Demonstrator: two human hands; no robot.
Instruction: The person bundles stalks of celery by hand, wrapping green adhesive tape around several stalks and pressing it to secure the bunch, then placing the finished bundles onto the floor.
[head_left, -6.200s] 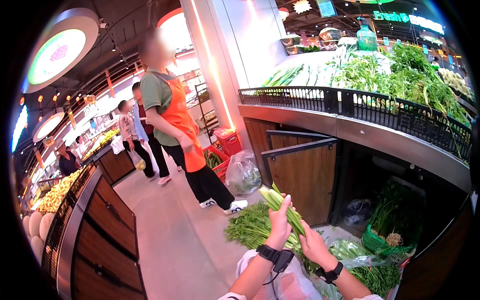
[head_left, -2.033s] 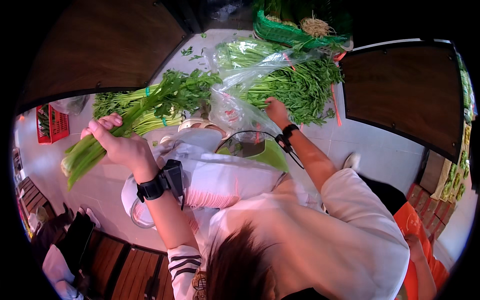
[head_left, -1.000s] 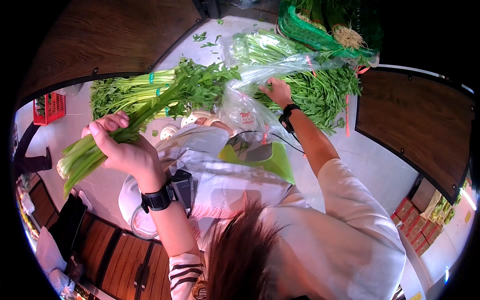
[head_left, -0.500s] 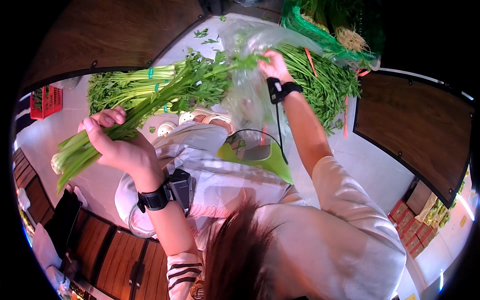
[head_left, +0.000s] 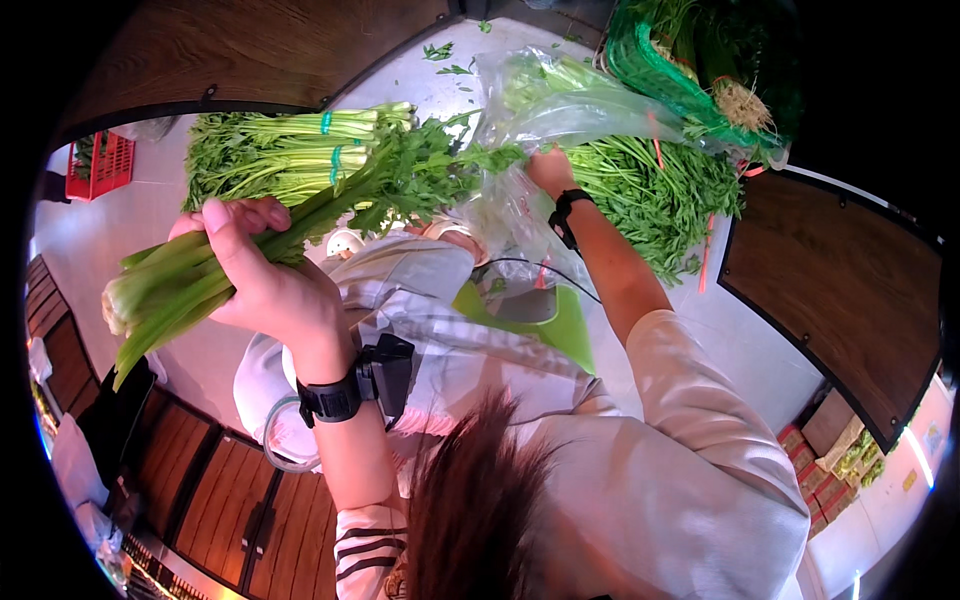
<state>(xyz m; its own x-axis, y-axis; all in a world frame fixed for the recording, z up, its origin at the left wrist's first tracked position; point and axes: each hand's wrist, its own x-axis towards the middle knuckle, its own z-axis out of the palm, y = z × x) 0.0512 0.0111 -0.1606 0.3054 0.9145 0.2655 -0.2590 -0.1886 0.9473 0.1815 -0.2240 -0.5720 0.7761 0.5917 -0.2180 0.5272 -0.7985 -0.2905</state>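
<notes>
Loose bunch of long pale-green leafy celery stalks (head_left: 165,280) was up in the air at left, above the grey tiled floor (head_left: 690,340), pale butt ends to the lower left, leaves toward the middle. Left hand (head_left: 262,252) was wrapped round the stalks; right hand (head_left: 548,172) was well apart from it, by the leafy end, fingers bent next to a leaf sprig (too blurred to tell if it was gripping).

Progress, judging by the layout: partway. Done: flat stack of green celery bundles (head_left: 355,162) on the floor, just beyond the held bunch, with blue-green bands (head_left: 326,122) visible round them. Not done: the held bunch, no band on the part that showed. Left over: big heap of loose dark-green leafy stalks (head_left: 655,195) on the floor beside the right hand, no blue-green bands seen there.

Containers: clear, crumpled plastic bag (head_left: 600,118) lay against the heap, pale stalks showing through (inside or underneath, couldn't tell). Beyond it, green plastic basket (head_left: 640,75) held dark-green vegetables with a clump of pale stringy roots (head_left: 743,103). Far left, red slatted plastic crate (head_left: 108,165) had something green in it, too small to identify. Dark-brown wooden cabinet door (head_left: 820,290) stood at right.
</notes>
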